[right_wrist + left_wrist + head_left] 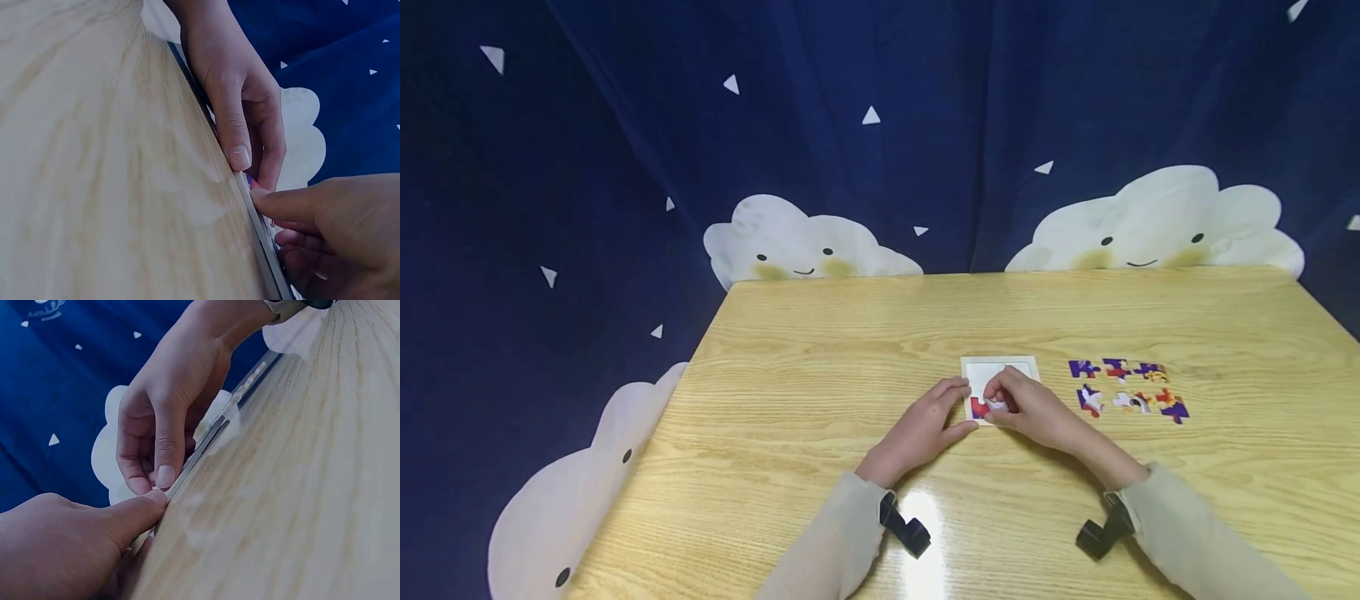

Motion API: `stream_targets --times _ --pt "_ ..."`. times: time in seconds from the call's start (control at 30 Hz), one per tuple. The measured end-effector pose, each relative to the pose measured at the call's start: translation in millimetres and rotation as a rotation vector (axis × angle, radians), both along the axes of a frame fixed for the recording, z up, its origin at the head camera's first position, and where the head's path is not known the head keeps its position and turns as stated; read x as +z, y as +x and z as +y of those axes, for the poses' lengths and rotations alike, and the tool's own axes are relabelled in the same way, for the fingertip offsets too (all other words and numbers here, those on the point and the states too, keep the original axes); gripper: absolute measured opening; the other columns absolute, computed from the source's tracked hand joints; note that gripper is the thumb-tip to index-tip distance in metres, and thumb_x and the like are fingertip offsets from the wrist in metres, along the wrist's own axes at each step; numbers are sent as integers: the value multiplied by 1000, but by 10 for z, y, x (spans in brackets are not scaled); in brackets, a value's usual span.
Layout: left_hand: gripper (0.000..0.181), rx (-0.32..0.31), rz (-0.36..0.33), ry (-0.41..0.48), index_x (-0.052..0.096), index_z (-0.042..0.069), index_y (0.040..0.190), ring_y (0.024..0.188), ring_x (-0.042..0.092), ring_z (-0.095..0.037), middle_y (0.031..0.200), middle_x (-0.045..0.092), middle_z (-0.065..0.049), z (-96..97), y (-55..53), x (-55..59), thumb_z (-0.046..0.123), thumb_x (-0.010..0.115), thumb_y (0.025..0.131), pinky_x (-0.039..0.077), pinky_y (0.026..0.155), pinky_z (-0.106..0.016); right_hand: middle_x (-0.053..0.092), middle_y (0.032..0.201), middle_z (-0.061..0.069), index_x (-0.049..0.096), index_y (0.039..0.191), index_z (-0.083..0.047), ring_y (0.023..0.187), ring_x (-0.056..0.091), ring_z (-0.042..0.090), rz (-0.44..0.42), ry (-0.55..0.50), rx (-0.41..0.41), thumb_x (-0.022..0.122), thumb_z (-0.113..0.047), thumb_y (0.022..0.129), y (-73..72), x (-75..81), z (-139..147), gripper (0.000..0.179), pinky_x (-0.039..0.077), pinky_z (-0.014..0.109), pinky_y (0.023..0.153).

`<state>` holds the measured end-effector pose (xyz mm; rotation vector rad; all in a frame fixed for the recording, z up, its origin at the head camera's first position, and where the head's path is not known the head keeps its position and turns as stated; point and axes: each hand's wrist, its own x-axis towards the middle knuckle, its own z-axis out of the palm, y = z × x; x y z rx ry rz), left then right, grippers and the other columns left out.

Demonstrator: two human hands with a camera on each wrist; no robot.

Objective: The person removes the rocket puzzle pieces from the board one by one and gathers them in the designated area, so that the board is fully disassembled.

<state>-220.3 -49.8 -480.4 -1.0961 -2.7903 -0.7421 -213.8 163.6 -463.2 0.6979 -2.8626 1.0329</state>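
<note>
A small white puzzle tray lies on the table, with a red and purple jigsaw piece in its lower left corner. My left hand steadies the tray at its left side, thumb at the near corner and fingers on the left edge. In the right wrist view the left thumb sits right at the tray's rim. Over the tray's near part, my right hand pinches a whitish jigsaw piece beside the red one. The fingers partly hide this piece.
Several loose jigsaw pieces lie in two rows right of the tray, purple, red, white and orange. The wooden table ends at a dark blue curtain with cloud shapes. Black wrist straps sit on both sleeves.
</note>
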Motion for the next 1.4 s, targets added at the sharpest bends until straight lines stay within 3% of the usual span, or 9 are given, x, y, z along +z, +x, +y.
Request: stream_targets --times 0.43,0.73,1.2,1.4 --pt "54 -5 -4 2 52 2 138 137 49 -20 147 49 -7 -2 11 18 36 60 97 38 117 -27 53 82 -4 62 95 -12 71 45 5 84 53 -67 79 -16 81 53 -27 -26 22 38 18 60" --pt "54 -6 -4 4 52 2 138 137 49 -20 147 49 -7 -12 10 6 37 59 97 38 117 -28 53 84 -4 61 96 -12 71 46 5 86 53 -71 78 -17 82 62 -48 -35 22 40 18 60" --pt "54 -6 18 -2 52 2 138 136 49 -19 146 49 -6 5 7 7 37 59 97 38 116 -26 49 86 -1 55 96 -10 75 47 6 234 -127 39 74 7 78 133 -121 -43 31 46 19 61" --pt "53 -4 14 -6 53 3 138 136 49 -19 146 50 -6 1 11 22 36 59 97 39 116 -26 54 84 -2 58 92 -12 73 49 1 233 -168 -26 67 7 86 125 -140 -78 22 47 17 61"
